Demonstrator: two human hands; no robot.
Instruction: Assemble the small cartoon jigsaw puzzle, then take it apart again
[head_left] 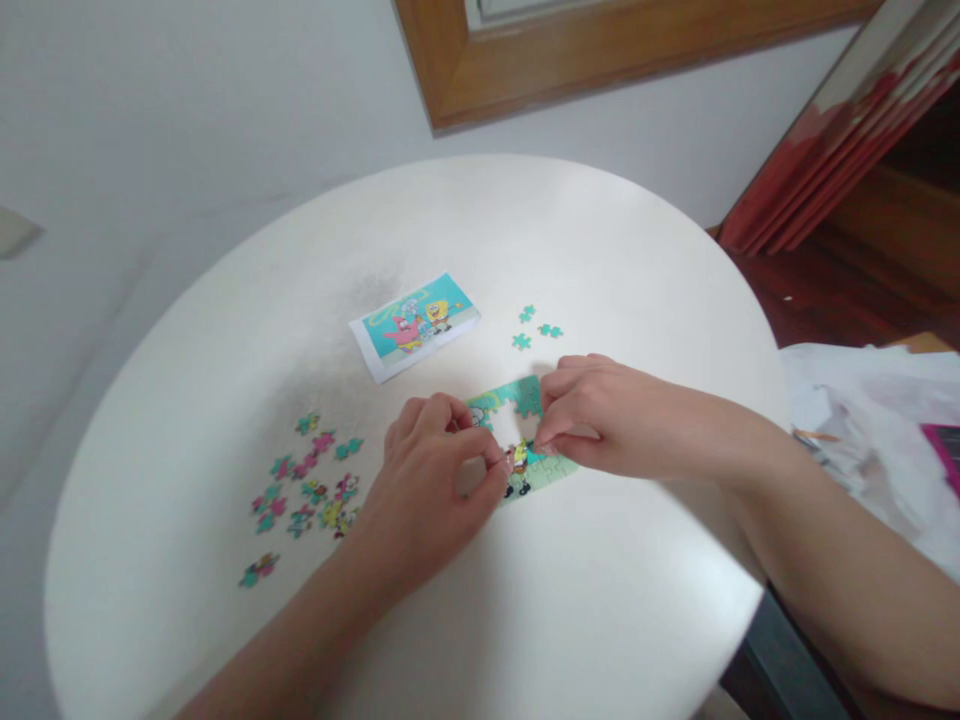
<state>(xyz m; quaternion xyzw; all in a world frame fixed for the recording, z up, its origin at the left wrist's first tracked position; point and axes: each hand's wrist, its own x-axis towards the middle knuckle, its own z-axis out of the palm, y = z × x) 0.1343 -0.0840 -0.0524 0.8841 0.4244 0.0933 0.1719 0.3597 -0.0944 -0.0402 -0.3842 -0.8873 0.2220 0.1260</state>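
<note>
A partly joined jigsaw puzzle (pixel 551 468) lies on the white table, with a gap in its upper middle and a yellow cartoon figure near its lower part. My left hand (pixel 442 460) is closed, thumb and forefinger pinched at a puzzle piece beside that figure. From the other side, my right hand (pixel 585 410) is closed too, its fingertips pinching at a puzzle piece right of the yellow figure. The fingers largely hide both pieces. Left of my left hand, several loose pink, green and yellow puzzle pieces (pixel 304 465) lie scattered.
Behind the puzzle lies a printed picture card (pixel 416 318) with cartoon figures. Three loose green pieces (pixel 523 342) sit beyond my right hand. The round white table (pixel 600 250) stands by a wall, near a red curtain (pixel 795 190). White plastic bags (pixel 862 400) are at the right.
</note>
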